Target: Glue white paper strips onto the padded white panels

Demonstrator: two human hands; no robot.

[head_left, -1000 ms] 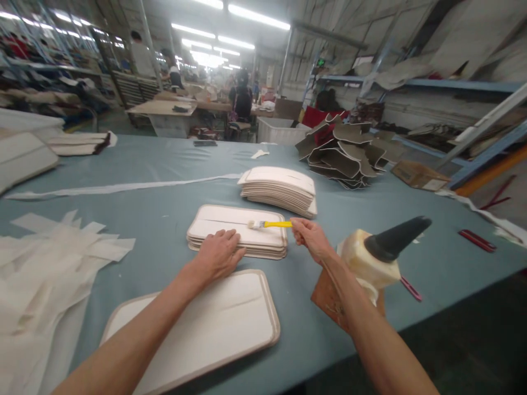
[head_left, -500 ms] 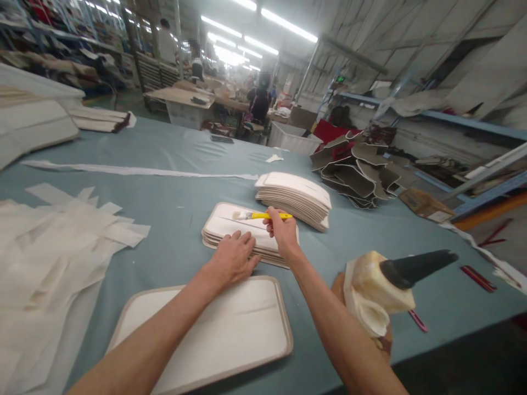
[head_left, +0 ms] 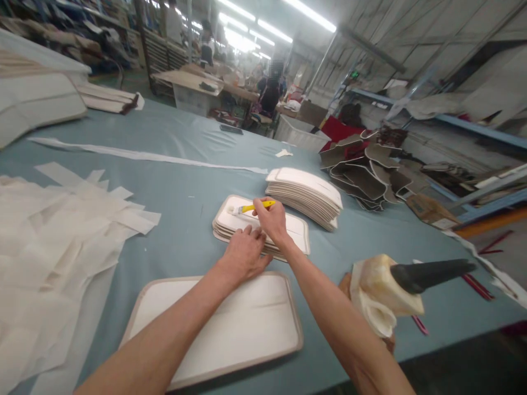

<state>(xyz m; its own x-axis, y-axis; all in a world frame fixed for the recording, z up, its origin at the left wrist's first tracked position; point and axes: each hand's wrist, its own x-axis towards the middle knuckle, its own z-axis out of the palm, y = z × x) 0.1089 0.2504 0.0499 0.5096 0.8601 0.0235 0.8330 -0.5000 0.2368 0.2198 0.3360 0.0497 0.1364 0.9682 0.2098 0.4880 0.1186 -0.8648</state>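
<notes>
Yellow plastic forms the handle of the brush (head_left: 253, 207), which lies over the low panel stack (head_left: 296, 227) at the middle of the blue-grey table (head_left: 177, 181).

**Hand state**
- Right hand (head_left: 269, 219): fingers closed around the handle's right end, above the stack.
- Left hand (head_left: 245, 253): empty, laid flat with fingers extended, pressing on the near edge of the same stack.

**Progress (judgement)**
- The bristles rest on the far left corner of the top panel, so brushing appears to be at that end of the sheet.
- No wet film can be made out on the cream surface; how much of the top panel is coated cannot be told.
- The panels below the top one are covered and are probably untreated.
- A taller second stack (head_left: 307, 195) sits just beside, to the right and behind; its condition cannot be told.
- A single large panel (head_left: 230, 323) lies near the person, under the forearms.

**Brush orientation**
- The long axis runs left to right across the view, roughly along the panel's length, nearly level.
- Bristles point to the person's left; the handle end points right.

**Surroundings**
- Glue bottle (head_left: 382, 291) with a black nozzle, near right.
- White strips (head_left: 53, 236), left.
</notes>
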